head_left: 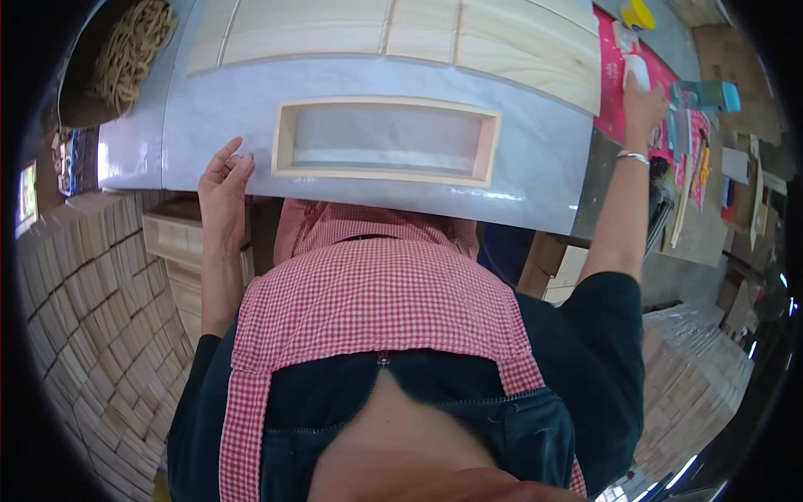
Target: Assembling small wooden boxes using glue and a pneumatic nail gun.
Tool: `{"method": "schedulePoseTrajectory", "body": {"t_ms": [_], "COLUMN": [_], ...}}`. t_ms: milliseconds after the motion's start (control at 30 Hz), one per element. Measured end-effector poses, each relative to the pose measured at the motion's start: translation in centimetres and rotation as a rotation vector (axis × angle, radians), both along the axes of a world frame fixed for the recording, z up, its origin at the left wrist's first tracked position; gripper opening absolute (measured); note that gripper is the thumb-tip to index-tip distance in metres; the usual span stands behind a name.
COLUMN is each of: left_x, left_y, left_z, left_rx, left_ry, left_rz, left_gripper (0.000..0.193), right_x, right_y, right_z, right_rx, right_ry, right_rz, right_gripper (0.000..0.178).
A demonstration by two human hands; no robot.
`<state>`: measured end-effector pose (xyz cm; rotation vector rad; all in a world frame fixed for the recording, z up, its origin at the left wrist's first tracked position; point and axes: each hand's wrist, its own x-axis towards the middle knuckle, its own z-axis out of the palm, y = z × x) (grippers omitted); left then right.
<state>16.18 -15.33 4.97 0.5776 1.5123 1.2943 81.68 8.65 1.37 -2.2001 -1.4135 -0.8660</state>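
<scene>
A rectangular frame of pale wood [285,138] lies on the grey marbled table in front of me, with the tabletop showing through its middle. Left of it, at the table's near edge, my left hand [224,177] is held with loosely curled fingers apart and nothing visible in them. My right arm reaches out to the far right. There my right hand [646,109] is closed around a white squeeze bottle [636,70] with a red tip, over a pink-red sheet [612,84]. Part of the bottle is hidden by the fingers.
Flat pale wood boards [309,29] lie side by side along the far part of the table [226,100]. A dark basin [84,71] with tan rubber-band-like loops stands far left. A teal-capped container [707,96] and a yellow tub [637,14] are at right. Wood pieces [100,309] are stacked lower left.
</scene>
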Motion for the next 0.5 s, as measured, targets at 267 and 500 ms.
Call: {"method": "schedulePoseTrajectory", "body": {"t_ms": [267, 500], "left_x": [1.5, 1.2], "left_y": [-1.0, -1.8], "left_z": [0.3, -1.3], "left_rx": [-0.105, 0.013], "left_ry": [0.05, -0.105], "left_rz": [0.17, 0.118], "left_gripper": [0.04, 0.033], "right_x": [1.3, -8.6], "right_y": [2.8, -7.2], "right_z": [-0.8, 7.2], "right_rx": [-0.191, 0.588], "right_ry": [0.492, 1.298], "right_rz": [-0.084, 0.695], "right_gripper": [0.084, 0.046]}}
